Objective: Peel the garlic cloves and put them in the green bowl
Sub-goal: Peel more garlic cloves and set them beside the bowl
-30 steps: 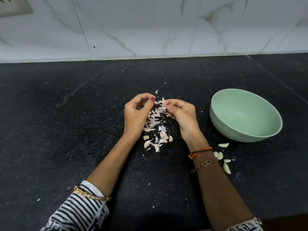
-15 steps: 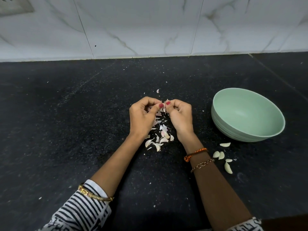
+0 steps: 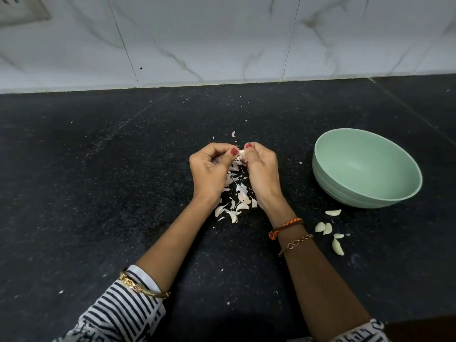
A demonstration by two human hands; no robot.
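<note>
- The green bowl sits on the black counter to your right, and you have nothing in it
- Five garlic cloves lie loose on the counter just in front of the bowl, near your right wrist
- Your left hand and right hand are both curled, thumbs and fingertips pinching one garlic clove between them above the peel pile
- The peel scraps lie heaped between your wrists, too many to count
</note>
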